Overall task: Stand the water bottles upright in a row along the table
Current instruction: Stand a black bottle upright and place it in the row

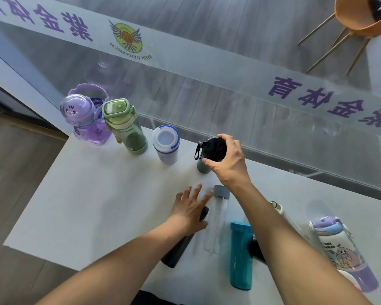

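**Fourth bottle held upright at the far edge**

I see my right hand [227,160] in a closed grip on the cap of the black bottle [211,155], which stands upright on the white tabletop [92,194] at its far edge. To the left of that grip three bottles stand in a row: the white and blue bottle [166,144] nearest, then the green bottle [125,126], then the purple bottle [86,117] touching the green one.

My left hand [190,211] lies below the grip, fingers spread flat, holding nothing, resting over the upper end of a dark bottle [178,249] lying on its side. Just right of that hand lies a clear bottle [217,221] with a grey cap, then a teal bottle [241,256]. Further right lies a cartoon-print bottle [341,249]. All four are down, not upright.
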Available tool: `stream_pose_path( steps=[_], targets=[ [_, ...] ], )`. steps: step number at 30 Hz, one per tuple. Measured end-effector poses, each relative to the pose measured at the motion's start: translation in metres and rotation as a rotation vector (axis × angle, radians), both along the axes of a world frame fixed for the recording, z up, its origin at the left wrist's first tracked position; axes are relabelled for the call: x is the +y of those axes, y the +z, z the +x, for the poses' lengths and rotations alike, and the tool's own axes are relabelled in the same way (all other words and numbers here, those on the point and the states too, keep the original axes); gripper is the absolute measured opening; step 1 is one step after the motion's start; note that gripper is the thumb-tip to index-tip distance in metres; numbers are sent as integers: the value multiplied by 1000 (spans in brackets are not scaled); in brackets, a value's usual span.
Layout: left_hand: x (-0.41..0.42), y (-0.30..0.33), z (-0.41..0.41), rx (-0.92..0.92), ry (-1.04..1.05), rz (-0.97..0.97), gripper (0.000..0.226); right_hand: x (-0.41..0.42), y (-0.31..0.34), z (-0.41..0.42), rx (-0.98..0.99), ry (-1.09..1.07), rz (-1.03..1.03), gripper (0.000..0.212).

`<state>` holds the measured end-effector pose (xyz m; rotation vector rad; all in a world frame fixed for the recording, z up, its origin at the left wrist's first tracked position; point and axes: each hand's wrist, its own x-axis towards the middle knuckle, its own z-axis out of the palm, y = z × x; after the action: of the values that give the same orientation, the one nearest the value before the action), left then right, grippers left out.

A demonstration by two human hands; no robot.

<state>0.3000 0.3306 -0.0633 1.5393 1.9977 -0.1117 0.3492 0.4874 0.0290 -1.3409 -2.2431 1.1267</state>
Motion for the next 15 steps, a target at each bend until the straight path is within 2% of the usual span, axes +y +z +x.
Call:
stream_pose_path(
  steps=[8, 15],
  targets=[
    [-45, 5, -8, -30, 103, 59, 90, -3, -1, -4, -11, -41, 11, 76],
    [-54, 8, -6, -69, 126, 60, 91, -5, 2, -3, -27, -58, -2, 76]
  ],
)
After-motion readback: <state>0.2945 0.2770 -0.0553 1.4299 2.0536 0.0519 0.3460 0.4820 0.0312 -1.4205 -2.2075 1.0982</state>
